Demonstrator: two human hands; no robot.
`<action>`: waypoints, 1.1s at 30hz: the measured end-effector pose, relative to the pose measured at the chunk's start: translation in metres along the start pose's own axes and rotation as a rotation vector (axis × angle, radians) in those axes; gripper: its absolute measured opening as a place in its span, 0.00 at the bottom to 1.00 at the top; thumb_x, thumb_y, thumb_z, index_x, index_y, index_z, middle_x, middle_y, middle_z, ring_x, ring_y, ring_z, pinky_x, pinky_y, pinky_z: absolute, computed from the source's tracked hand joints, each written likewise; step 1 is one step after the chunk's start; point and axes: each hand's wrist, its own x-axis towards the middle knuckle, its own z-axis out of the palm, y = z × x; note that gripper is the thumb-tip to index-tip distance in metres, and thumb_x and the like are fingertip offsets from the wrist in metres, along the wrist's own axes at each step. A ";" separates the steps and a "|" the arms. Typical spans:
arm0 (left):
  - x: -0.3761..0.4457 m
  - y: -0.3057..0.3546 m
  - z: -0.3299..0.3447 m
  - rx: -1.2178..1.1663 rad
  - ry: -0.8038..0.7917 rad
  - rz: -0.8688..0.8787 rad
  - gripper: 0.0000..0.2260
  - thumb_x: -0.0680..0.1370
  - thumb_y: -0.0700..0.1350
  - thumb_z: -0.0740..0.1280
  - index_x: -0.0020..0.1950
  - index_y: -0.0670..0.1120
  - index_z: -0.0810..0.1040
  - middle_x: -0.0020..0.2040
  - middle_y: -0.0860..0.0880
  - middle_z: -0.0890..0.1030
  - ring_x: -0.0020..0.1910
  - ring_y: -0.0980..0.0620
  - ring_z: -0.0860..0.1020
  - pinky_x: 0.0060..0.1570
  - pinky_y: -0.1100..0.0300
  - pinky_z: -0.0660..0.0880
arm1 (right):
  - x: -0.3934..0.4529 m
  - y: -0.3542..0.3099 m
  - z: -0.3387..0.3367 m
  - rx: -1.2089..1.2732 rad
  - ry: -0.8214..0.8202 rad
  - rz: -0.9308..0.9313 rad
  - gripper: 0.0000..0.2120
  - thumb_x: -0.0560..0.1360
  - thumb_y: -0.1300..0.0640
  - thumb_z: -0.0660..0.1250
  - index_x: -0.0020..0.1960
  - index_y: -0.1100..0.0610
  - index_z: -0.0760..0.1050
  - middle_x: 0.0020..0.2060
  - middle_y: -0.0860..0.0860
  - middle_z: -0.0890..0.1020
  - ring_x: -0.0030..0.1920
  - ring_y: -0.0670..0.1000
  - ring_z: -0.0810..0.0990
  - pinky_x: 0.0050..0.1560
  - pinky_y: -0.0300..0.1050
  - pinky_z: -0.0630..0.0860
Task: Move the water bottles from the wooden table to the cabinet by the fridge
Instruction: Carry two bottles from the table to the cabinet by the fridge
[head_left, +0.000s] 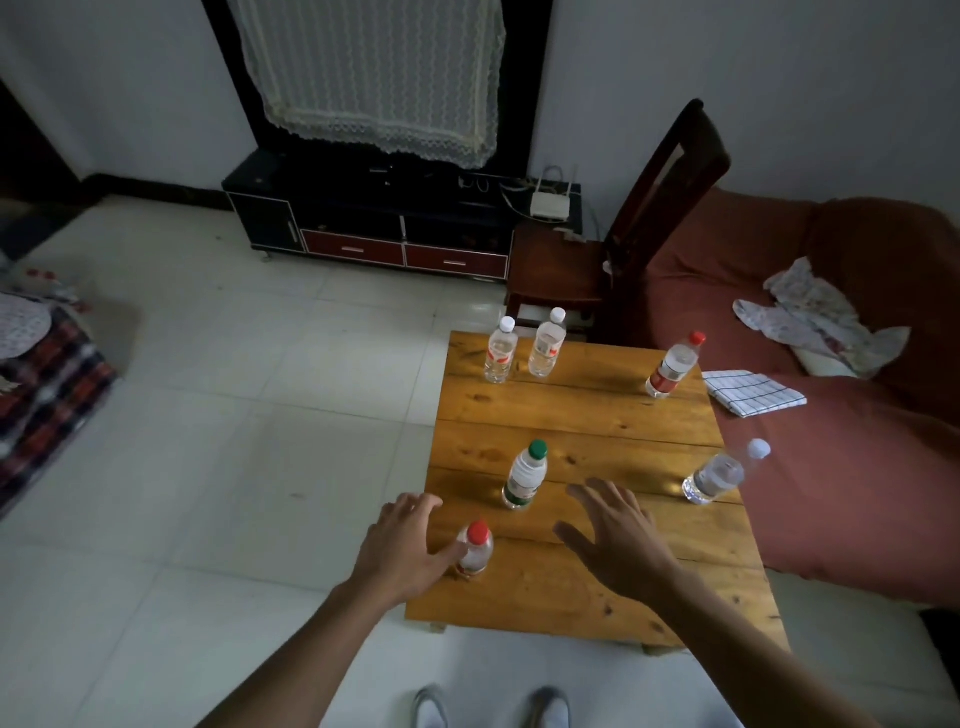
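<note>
Six water bottles stand upright on the wooden worktop (582, 415) in the lower right of the frame. Nearest, at lower centre, is a red-capped bottle (475, 551); just above it stands a green-capped bottle (524, 475). A clear bottle with a white cap (722, 473) sits at the right edge, another red-capped one (672, 366) at the upper right corner, and two white-capped bottles (524, 348) stand side by side at the far left corner.

The left hand (402, 551) hangs beside the near red-capped bottle, fingers spread and relaxed, thumb touching or nearly touching its side; it grips nothing yet. The right hand (615, 535) hovers over the boards, fingers splayed wide, holding nothing, just right of the green-capped bottle.

These look like thin plastic bottles. Most appear filled, so they are probably moderately heavy and fairly firm, though the walls would give under a hard squeeze. Smooth plastic may slip, so the labelled waist or the neck under the cap seems the surest hold. Being tall and narrow, they could tip if knocked. No cabinet or fridge is in view.
</note>
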 end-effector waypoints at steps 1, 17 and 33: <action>0.003 -0.002 0.006 -0.015 -0.008 0.003 0.33 0.72 0.68 0.66 0.72 0.56 0.64 0.72 0.54 0.68 0.69 0.51 0.69 0.62 0.56 0.73 | 0.003 0.003 0.005 0.000 -0.007 0.006 0.31 0.78 0.33 0.53 0.77 0.46 0.57 0.78 0.50 0.59 0.77 0.54 0.57 0.71 0.58 0.65; 0.072 -0.039 0.132 -0.331 -0.026 0.024 0.32 0.66 0.52 0.80 0.65 0.57 0.70 0.62 0.56 0.76 0.60 0.55 0.75 0.55 0.60 0.78 | 0.046 0.053 0.112 0.120 -0.115 0.063 0.42 0.69 0.25 0.44 0.76 0.47 0.60 0.75 0.49 0.63 0.73 0.52 0.63 0.68 0.56 0.69; 0.080 -0.044 0.180 -0.358 0.227 -0.012 0.32 0.61 0.46 0.82 0.62 0.47 0.73 0.54 0.51 0.76 0.50 0.52 0.75 0.42 0.71 0.67 | 0.054 0.064 0.153 0.280 -0.095 0.107 0.35 0.74 0.30 0.51 0.74 0.49 0.63 0.74 0.51 0.66 0.71 0.55 0.67 0.65 0.57 0.71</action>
